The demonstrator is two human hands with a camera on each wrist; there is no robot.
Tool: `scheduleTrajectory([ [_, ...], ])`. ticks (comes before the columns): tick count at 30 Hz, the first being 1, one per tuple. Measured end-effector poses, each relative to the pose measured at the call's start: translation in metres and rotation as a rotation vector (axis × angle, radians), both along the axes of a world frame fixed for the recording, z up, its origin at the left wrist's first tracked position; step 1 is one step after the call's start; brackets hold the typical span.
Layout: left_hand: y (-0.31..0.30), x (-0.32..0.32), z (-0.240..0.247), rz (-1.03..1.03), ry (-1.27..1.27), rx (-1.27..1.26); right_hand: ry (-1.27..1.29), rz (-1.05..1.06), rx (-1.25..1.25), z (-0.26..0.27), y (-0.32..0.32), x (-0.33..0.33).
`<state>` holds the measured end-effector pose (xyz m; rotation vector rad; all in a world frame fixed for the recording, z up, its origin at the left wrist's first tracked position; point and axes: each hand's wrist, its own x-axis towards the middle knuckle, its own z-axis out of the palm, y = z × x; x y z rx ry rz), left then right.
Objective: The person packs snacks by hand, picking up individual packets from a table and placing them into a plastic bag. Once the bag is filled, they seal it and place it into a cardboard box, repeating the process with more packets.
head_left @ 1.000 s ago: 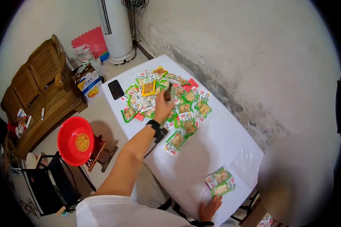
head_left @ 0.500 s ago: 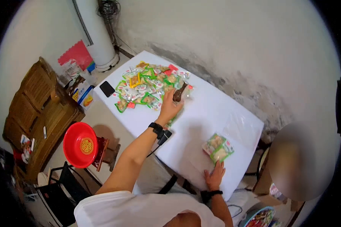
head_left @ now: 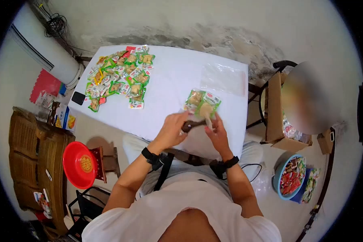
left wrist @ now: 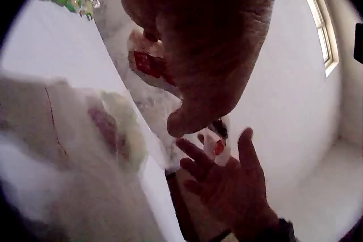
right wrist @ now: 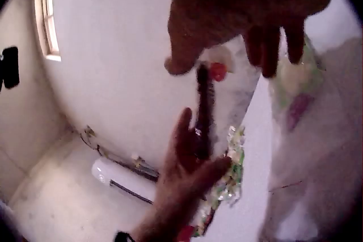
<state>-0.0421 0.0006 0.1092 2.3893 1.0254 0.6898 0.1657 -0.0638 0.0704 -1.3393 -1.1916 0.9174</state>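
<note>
A dark brown wrapped item (head_left: pixel 194 124) with a clear end and red mark lies between the hands. My left hand (head_left: pixel 171 131) grips its dark end, thumb and fingers round it in the right wrist view (right wrist: pixel 184 177). Beside the clear end is my right hand (head_left: pixel 218 139), its fingers spread in the left wrist view (left wrist: pixel 232 188); whether it touches the wrapper is unclear. Just beyond the hands, green-edged food packs (head_left: pixel 196 98) lie on the white table (head_left: pixel 169 84).
Many packets (head_left: pixel 117 76) are heaped at the table's left, near a black phone (head_left: pixel 78 98). A clear plastic bag (head_left: pixel 224 78) lies at the back right. On the floor stand a red basin (head_left: pixel 78 161), a cardboard box (head_left: pixel 275 115) and a blue tub of packets (head_left: pixel 289 176).
My left hand has carried the dark item from the heap rightward to beside my right hand. My right hand has come off the table by the packs. The head view has turned right.
</note>
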Motion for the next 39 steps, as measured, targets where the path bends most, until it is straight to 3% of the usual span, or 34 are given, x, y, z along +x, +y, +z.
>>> scheduleTrajectory([
  [1,-0.008,0.005,-0.005,-0.112,0.025,0.035,-0.001,-0.007,0.001,0.005,-0.006,0.005],
  [3,-0.020,0.011,-0.013,-0.231,0.049,0.072,0.134,0.343,-0.417,0.012,-0.016,0.016],
  [8,-0.037,0.005,-0.036,-0.206,0.037,-0.010,0.206,0.213,-0.460,-0.019,-0.065,0.035],
  [12,-0.020,-0.012,-0.060,-0.016,0.087,0.094,0.511,-0.108,-0.366,-0.034,-0.105,0.059],
  [17,0.002,-0.004,-0.055,-0.047,0.155,0.141,0.881,-0.333,-0.294,-0.043,-0.109,0.075],
  [19,0.006,0.000,-0.058,-0.107,0.167,0.130,0.891,-0.337,-0.308,-0.042,-0.109,0.074],
  [26,0.024,-0.009,-0.083,-0.083,0.185,0.287,0.832,-0.035,-0.380,-0.047,-0.118,0.041],
  [28,0.026,-0.015,-0.082,-0.056,0.166,0.272,0.809,0.096,-0.442,-0.036,-0.113,0.028],
  [31,0.025,-0.017,-0.079,-0.046,0.166,0.156,0.653,0.145,-0.563,-0.062,-0.111,0.013],
  [35,0.016,-0.002,-0.058,-0.077,0.057,0.198,0.523,0.057,-0.621,-0.055,-0.106,0.001],
  [39,0.006,0.011,-0.044,-0.098,0.021,0.250,0.657,-0.040,-0.564,-0.037,-0.103,0.001],
])
